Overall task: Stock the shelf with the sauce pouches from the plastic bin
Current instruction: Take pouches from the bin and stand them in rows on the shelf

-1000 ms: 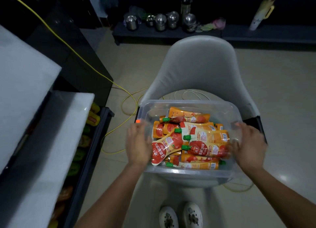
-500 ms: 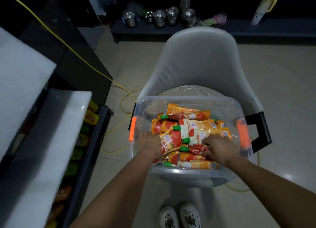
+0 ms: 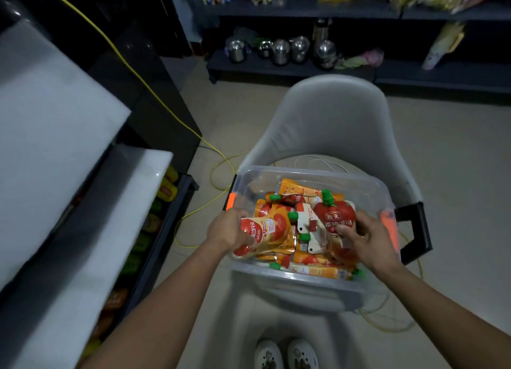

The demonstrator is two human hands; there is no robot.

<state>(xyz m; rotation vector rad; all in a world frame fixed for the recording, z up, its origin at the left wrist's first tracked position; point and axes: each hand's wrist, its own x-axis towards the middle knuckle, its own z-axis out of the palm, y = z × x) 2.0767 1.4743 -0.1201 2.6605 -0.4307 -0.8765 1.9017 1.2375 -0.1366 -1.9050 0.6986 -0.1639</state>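
A clear plastic bin [image 3: 309, 175] with orange latches sits on a grey chair and holds several orange and red sauce pouches with green caps. My left hand [image 3: 228, 231] grips one sauce pouch [image 3: 269, 231] lying sideways at the bin's left side. My right hand [image 3: 367, 238] holds a second, red-fronted sauce pouch [image 3: 336, 216] upright, its green cap pointing up, at the bin's right side. The shelf [image 3: 91, 230] stands at the left, with white boards on top and pouches dimly visible on its low level.
The grey chair [image 3: 329, 119] under the bin faces me. A yellow cable [image 3: 177, 119] runs across the floor between shelf and chair. Dark shelving with steel pots [image 3: 280, 50] lines the far wall. My white shoes [image 3: 284, 355] stand below the chair.
My hands left the bin's sides, went into the pile, and each now lifts a pouch. The view has tilted up, showing more of the far shelving.
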